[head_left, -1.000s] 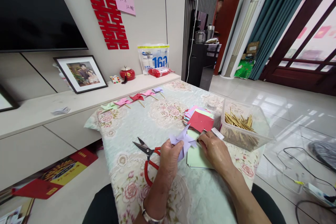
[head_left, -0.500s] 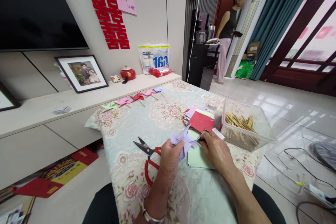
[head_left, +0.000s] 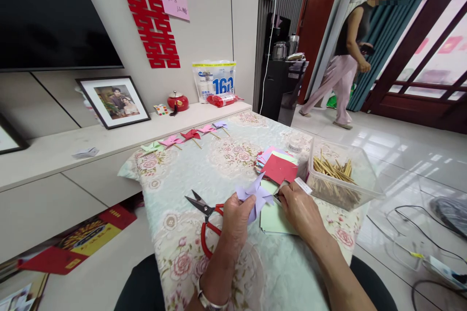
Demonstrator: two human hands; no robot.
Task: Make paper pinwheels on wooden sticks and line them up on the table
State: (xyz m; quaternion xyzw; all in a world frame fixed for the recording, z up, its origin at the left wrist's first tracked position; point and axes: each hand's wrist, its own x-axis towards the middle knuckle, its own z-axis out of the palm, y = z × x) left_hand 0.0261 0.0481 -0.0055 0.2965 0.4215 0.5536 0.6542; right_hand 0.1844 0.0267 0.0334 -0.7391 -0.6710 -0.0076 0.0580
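Note:
My left hand (head_left: 235,216) pinches a lavender paper pinwheel (head_left: 260,195), its thumb over the folded blades near the middle. Just right of it, my right hand (head_left: 301,204) has its fingers closed at a small dark thing, too small and covered to name. Beneath that hand lies a stack of light green paper squares (head_left: 275,221). Behind it is a pile of coloured paper squares topped by a red one (head_left: 280,169). Red-handled scissors (head_left: 207,211) lie with blades apart, beside my left hand and partly under it.
A clear plastic box (head_left: 365,175) of thin wooden sticks (head_left: 333,167) stands at the right. Finished pinwheels (head_left: 191,135) line the table's far left edge. A tape roll (head_left: 296,143) sits behind the paper pile. A person (head_left: 350,48) walks at the back right; cables lie on the floor.
The person in the background has walked to the right, away from the black cabinet. Both my hands and the lavender pinwheel have stayed almost still.

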